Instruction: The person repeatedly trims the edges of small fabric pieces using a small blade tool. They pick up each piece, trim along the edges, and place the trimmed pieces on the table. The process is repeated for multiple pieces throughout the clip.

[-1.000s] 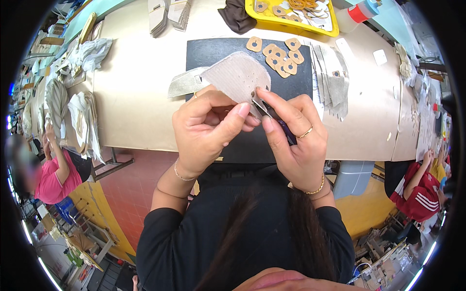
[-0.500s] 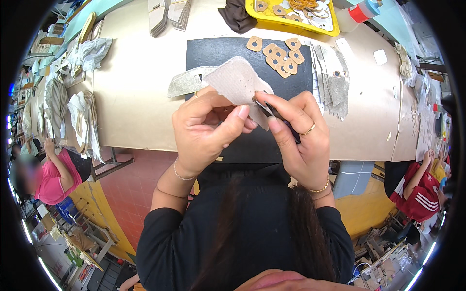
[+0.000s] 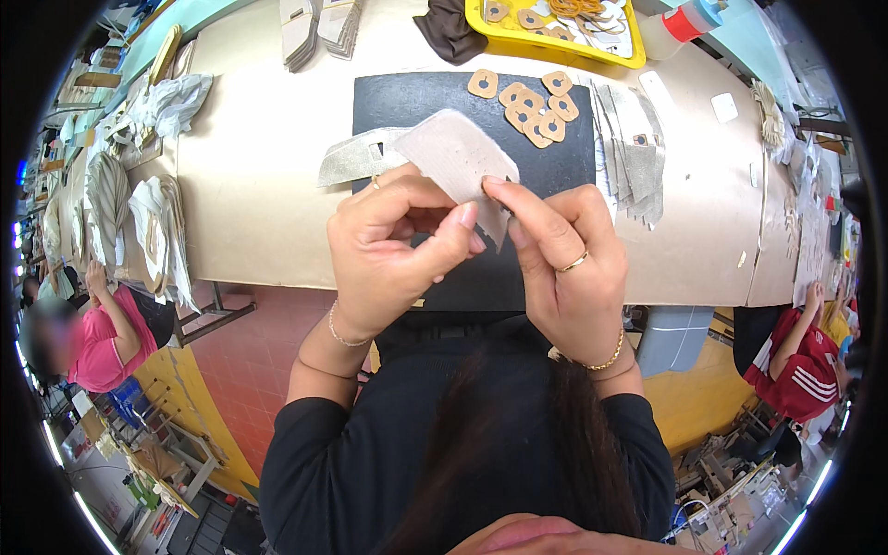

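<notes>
My left hand (image 3: 387, 252) pinches a pale beige fabric piece (image 3: 453, 153) with a rounded top and holds it tilted up above the black mat (image 3: 407, 102). At its right edge, my right hand (image 3: 575, 264) is closed with forefinger and thumb near each other. Between those fingers shows a bit of a slim black tool (image 3: 506, 207); most of it is hidden, so its kind cannot be told. Behind the left hand lies a grey fabric strip (image 3: 347, 162) with a small square cutout.
Tan rounded tags with dark centres (image 3: 530, 102) lie loosely on the mat. Layered grey strips (image 3: 638, 166) are to its right. A yellow tray (image 3: 564, 46) of small parts, a bottle (image 3: 680, 30) and dark cloth (image 3: 449, 32) stand at the back. Other people work at both sides.
My right hand has turned slightly, and the black tool, plainer before, is now mostly hidden behind the fingers. The fabric piece has shifted a little in my left hand.
</notes>
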`<act>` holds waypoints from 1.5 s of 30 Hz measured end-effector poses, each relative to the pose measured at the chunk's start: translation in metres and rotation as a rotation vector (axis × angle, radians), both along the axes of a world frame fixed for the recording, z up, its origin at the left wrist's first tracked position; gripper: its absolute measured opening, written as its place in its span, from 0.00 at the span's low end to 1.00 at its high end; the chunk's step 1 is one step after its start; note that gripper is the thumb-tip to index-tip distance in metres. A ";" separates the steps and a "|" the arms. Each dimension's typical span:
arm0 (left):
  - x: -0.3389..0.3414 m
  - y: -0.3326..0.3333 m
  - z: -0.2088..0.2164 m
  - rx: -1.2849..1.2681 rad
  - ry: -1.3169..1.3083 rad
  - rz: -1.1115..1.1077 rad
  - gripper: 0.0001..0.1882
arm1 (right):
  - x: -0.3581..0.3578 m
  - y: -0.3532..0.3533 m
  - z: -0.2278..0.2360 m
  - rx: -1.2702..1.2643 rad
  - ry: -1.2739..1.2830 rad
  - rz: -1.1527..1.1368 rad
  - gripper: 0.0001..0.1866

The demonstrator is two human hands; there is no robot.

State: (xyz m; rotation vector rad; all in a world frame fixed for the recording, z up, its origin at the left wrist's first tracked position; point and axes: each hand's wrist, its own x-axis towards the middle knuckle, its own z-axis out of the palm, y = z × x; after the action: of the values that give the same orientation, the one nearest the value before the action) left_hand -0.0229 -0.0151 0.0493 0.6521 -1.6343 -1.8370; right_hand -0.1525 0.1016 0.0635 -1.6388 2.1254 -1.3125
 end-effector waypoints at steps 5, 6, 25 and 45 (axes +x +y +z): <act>-0.004 0.003 0.001 0.127 0.046 0.015 0.05 | -0.008 -0.001 -0.003 -0.043 -0.135 0.033 0.17; -0.004 0.003 0.000 0.187 0.069 0.008 0.05 | -0.008 -0.001 -0.004 -0.050 -0.208 0.022 0.15; -0.005 0.003 -0.006 0.220 0.112 -0.010 0.03 | -0.008 0.004 0.001 0.041 -0.278 0.039 0.22; -0.003 -0.001 -0.006 0.268 0.064 -0.111 0.06 | -0.028 0.007 0.002 0.074 -0.275 0.174 0.19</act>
State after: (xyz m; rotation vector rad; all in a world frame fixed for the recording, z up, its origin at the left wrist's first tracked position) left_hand -0.0256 -0.0161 0.0431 0.6172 -1.4212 -2.1585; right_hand -0.1809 0.1088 0.0652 -1.4794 1.8087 -1.3034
